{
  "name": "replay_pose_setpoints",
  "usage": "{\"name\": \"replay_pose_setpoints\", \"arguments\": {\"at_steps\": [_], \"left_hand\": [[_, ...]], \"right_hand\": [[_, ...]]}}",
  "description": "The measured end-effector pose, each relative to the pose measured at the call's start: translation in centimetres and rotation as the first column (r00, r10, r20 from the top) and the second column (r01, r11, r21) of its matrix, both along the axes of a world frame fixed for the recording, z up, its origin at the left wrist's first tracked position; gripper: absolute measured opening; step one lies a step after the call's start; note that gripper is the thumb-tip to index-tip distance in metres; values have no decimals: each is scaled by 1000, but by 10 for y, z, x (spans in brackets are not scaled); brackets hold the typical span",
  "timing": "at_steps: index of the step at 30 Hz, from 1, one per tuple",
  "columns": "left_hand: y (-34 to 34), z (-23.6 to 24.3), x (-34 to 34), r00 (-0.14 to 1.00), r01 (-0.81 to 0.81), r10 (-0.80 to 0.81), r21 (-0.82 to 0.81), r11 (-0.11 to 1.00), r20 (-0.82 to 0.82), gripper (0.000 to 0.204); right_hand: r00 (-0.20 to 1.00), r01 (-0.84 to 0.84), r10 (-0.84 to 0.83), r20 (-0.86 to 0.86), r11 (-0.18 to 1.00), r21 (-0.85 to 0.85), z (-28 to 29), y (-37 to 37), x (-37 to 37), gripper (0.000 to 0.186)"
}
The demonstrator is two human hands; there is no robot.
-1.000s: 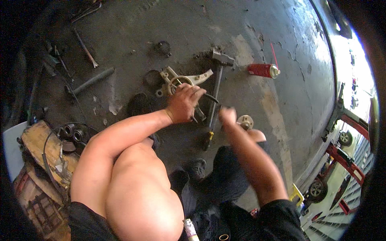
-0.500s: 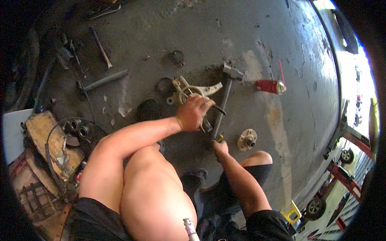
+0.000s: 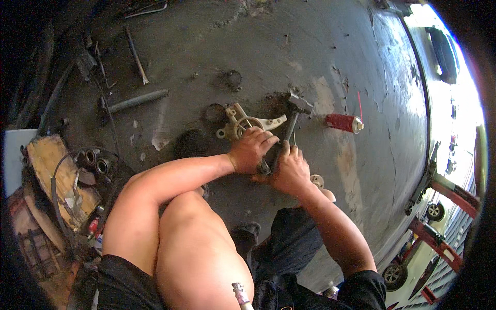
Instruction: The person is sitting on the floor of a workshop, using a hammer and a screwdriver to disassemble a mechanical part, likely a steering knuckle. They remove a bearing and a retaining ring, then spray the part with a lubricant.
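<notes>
A pale cast-metal knuckle point(image 3: 274, 122) with a ring lies on the floor. Over its near side, my left hand point(image 3: 253, 151) is curled on something I cannot make out, with a thin rod showing by it. Right beside it my right hand point(image 3: 290, 170) is bent round something its fingers hide, over the shaft of a sledgehammer point(image 3: 300, 103). A round flanged hub point(image 3: 317, 181) is partly hidden behind that hand. A dark ring point(image 3: 212, 112) lies left of the knuckle, and a red spray can point(image 3: 341, 123) with a straw lies to the right.
Metal bars point(image 3: 139, 101) and scattered tools lie at the upper left. Dirty boards point(image 3: 54, 175), hoses and cylindrical parts point(image 3: 101, 165) are piled at the left. My bare leg point(image 3: 201, 248) fills the lower middle. Red lift posts point(image 3: 452, 194) and a vehicle wheel point(image 3: 395, 276) show at the right.
My right hand dropped to a yellow-and-black handle, then rose to sit beside my left hand, covering the hammer shaft and part of the hub. The left hand stays at the knuckle.
</notes>
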State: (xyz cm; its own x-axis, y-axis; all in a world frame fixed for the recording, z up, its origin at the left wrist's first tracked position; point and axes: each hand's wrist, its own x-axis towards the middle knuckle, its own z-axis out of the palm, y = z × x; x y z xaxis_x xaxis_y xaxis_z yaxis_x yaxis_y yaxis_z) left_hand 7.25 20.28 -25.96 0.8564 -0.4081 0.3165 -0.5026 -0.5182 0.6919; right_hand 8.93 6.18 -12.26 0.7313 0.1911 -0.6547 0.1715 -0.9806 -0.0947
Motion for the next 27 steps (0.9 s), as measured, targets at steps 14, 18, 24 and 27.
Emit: {"name": "replay_pose_setpoints", "arguments": {"at_steps": [14, 18, 24, 27], "left_hand": [[8, 36, 14, 944, 328, -328, 170, 929, -28, 110], [6, 36, 22, 898, 440, -438, 122, 890, -44, 122], [10, 38, 24, 893, 443, -431, 89, 892, -130, 128], [8, 47, 26, 890, 454, -428, 210, 866, -158, 118]], "right_hand": [[965, -241, 240, 103, 970, -3, -27, -18, -5, 108], [957, -288, 288, 26, 958, -3, -22, -12, -1, 96], [986, 167, -137, -96, 843, 511, -33, -43, 1, 74], [566, 773, -619, -544, 170, 612, -48, -81, 16, 37]]}}
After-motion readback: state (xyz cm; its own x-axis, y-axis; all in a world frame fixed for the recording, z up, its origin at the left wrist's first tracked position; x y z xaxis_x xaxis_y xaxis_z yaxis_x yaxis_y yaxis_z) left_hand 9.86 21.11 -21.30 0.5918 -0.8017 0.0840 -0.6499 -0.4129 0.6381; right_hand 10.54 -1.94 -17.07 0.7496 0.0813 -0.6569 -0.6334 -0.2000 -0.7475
